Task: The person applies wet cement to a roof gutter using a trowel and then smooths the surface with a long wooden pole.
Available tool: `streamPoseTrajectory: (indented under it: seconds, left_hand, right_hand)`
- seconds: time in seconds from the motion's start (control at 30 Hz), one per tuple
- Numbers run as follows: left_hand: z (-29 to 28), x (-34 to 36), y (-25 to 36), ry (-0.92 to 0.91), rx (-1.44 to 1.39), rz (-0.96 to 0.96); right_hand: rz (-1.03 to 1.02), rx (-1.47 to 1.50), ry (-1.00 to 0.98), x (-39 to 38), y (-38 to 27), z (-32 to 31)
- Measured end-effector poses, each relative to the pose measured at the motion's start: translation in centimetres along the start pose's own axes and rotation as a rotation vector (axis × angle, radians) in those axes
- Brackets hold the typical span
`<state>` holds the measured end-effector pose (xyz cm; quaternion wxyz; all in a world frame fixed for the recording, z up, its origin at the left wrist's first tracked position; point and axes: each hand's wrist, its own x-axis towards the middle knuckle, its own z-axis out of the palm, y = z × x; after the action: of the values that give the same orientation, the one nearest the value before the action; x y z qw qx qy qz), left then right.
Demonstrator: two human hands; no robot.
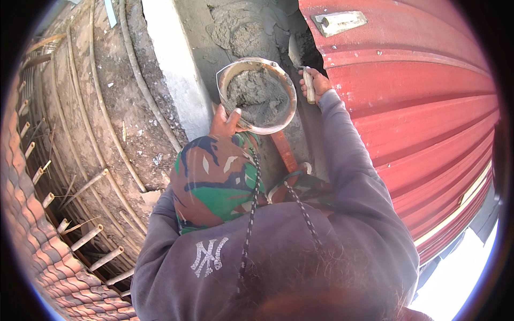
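My left hand point(226, 121) grips the lower-left rim of a pale round bucket point(290, 96) of wet grey mortar point(252, 91), near my camouflage-covered leg. At the bucket's right, my right hand point(316, 84) is closed on the handle of a small pointed trowel point(294, 53), its blade angled upward. More wet mortar point(241, 33) lies spread on the grey surface beyond the bucket. A light plastering float point(338, 22) rests on the red corrugated roofing at upper right. A red-orange bar point(282, 145) shows below the bucket, partly hidden.
Red metal roofing point(412, 117) curves along the right. A white masonry edge point(174, 64) runs left of the mortar. Further left is a dirty surface with long cane-like rods point(96, 107), protruding pale poles point(85, 238) and terracotta tiles point(37, 235). A dark gap borders the roofing by the trowel.
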<state>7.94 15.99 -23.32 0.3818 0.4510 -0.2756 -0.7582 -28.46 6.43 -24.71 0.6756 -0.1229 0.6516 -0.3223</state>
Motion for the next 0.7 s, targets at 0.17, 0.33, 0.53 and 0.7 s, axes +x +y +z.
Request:
streamPoseTrajectory:
  seconds: [0.17, 0.33, 0.53, 0.7]
  left_hand:
    - [0.1, -0.2, -0.8, 0.015, -0.071, 0.024]
    - [-1.1, 0.5, -1.6, -0.018, 0.105, 0.19]
    - [0.2, 0.1, -1.0, -0.133, 0.13, 0.126]
    - [0.4, 0.9, -1.3, -0.231, 0.249, 0.211]
  right_hand:
    - [-0.207, -0.412, 0.137, -9.4, 1.8, 1.6]
    - [-0.684, -1.361, 0.212, -17.0, 1.5, 2.8]
    - [-0.409, -1.856, 0.22, -16.6, 1.2, 6.3]
    - [-0.247, -1.63, -0.105, -14.4, 4.1, 6.0]
